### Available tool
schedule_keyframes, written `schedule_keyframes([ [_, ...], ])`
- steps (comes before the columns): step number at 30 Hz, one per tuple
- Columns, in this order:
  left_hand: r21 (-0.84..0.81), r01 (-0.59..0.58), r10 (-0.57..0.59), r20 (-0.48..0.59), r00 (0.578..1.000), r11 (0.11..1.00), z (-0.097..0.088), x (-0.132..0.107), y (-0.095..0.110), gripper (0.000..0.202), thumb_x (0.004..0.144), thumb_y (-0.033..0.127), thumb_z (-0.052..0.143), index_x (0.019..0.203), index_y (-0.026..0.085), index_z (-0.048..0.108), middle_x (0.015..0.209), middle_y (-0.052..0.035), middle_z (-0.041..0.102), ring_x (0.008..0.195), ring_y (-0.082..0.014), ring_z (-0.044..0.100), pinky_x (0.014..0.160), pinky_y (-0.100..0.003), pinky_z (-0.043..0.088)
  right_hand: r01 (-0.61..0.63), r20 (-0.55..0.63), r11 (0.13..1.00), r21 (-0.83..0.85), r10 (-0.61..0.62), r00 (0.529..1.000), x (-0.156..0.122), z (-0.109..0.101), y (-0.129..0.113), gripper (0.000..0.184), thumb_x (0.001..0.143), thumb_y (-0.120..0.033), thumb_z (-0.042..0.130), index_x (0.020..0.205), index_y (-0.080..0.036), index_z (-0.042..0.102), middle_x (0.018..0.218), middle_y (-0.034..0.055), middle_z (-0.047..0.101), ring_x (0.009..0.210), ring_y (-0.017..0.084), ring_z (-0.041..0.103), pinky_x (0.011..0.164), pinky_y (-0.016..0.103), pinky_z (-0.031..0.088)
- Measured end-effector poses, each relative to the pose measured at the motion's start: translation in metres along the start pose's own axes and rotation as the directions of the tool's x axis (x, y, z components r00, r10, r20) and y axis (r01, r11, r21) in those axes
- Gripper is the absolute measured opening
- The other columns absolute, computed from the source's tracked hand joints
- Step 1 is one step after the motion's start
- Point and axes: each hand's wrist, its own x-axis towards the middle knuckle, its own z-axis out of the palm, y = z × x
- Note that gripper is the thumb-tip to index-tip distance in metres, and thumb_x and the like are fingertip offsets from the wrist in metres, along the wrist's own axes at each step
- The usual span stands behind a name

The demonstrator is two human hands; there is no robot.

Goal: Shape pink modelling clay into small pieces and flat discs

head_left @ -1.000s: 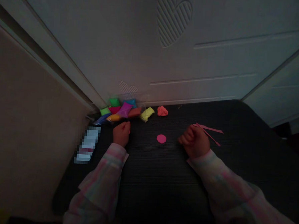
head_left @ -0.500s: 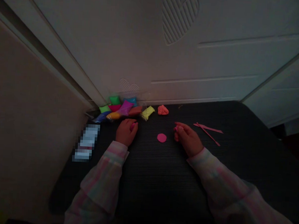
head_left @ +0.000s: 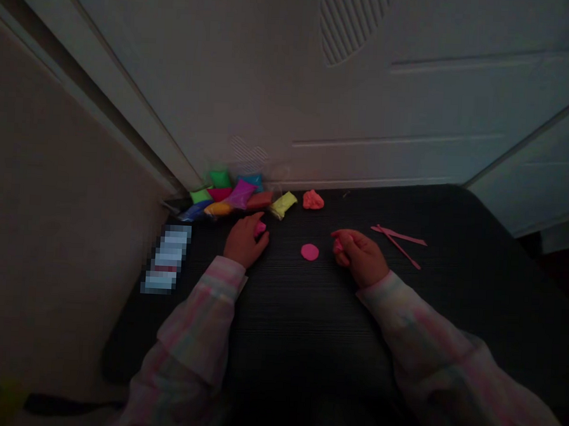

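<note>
My left hand [head_left: 243, 241] rests on the dark table with its fingers curled round a lump of pink clay [head_left: 260, 228], which shows between thumb and forefinger. My right hand [head_left: 362, 258] is closed, with a bit of pink clay peeking out at its fingers, mostly hidden. Between the two hands a flat pink clay disc [head_left: 310, 252] lies on the tabletop. Farther back sits an orange-pink lump of clay [head_left: 313, 200]. To the right of my right hand are two thin pink modelling tools [head_left: 402, 237], one crossing the other at their far ends.
At the back left lies a clear bag [head_left: 279, 174] of colourful clay packets [head_left: 241, 193], with a yellow packet [head_left: 283, 205] at its right. A blurred-out pale rectangle [head_left: 167, 258] is at the table's left edge. Behind the table [head_left: 297, 328] rises a white panel [head_left: 216, 63].
My left thumb has spread a little from the fingers, showing more of the pink clay. My right fingers have curled in closer. The whole view has shifted slightly.
</note>
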Motion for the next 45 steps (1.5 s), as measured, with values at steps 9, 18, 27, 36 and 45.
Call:
schedule_keyframes([
  [9,-0.083,0.006,-0.010,-0.050,0.999,0.997,0.000,-0.003,-0.001,0.031,0.071,0.030,0.045,0.096,0.013,0.052,0.093,-0.0084,0.052,0.089,-0.0185,0.047,0.081,-0.030,0.038,0.046,-0.101,0.991,-0.128,-0.059,0.993,0.003,-0.001,0.001,0.024,0.056,-0.026,0.064,0.076,-0.019,0.052,0.060,-0.0050,0.053,0.045,0.005,0.044,0.043,0.019,0.035],
  [18,-0.091,0.012,-0.020,-0.091,0.996,0.996,-0.005,-0.005,-0.008,0.025,0.066,0.021,0.046,0.089,0.015,0.056,0.091,-0.0070,0.052,0.088,-0.0186,0.048,0.081,-0.032,0.038,0.095,-0.091,0.978,-0.186,-0.114,0.989,0.000,-0.002,0.000,0.021,0.068,-0.033,0.052,0.083,-0.019,0.058,0.066,-0.0018,0.055,0.052,0.008,0.047,0.050,0.023,0.037],
  [27,-0.161,-0.001,-0.026,-0.163,0.986,0.987,-0.012,-0.005,-0.003,0.024,0.067,0.018,0.044,0.089,0.015,0.054,0.094,-0.0073,0.052,0.091,-0.0174,0.048,0.082,-0.029,0.037,0.052,-0.108,0.964,-0.262,-0.083,0.991,-0.005,0.002,-0.008,0.013,0.063,-0.026,0.058,0.071,-0.017,0.053,0.060,-0.0040,0.049,0.053,0.008,0.043,0.052,0.022,0.033],
  [36,-0.174,-0.040,0.009,-0.173,0.985,0.984,-0.010,-0.006,-0.004,0.021,0.071,0.021,0.044,0.087,0.013,0.055,0.087,-0.0070,0.054,0.084,-0.0160,0.051,0.078,-0.028,0.040,0.079,-0.121,0.989,-0.123,-0.094,0.988,-0.002,0.001,-0.003,0.025,0.063,-0.029,0.058,0.058,-0.019,0.035,0.048,-0.0083,0.033,0.043,0.007,0.034,0.043,0.020,0.027],
  [45,-0.110,-0.060,0.047,-0.111,0.993,0.992,-0.005,-0.006,-0.007,0.027,0.071,0.024,0.045,0.095,0.015,0.054,0.094,-0.0078,0.054,0.090,-0.0180,0.048,0.082,-0.032,0.039,0.084,-0.199,0.924,-0.374,-0.168,0.966,-0.004,-0.001,-0.009,0.035,0.059,-0.032,0.062,0.054,-0.019,0.030,0.051,-0.0064,0.038,0.046,0.007,0.034,0.046,0.022,0.030],
])
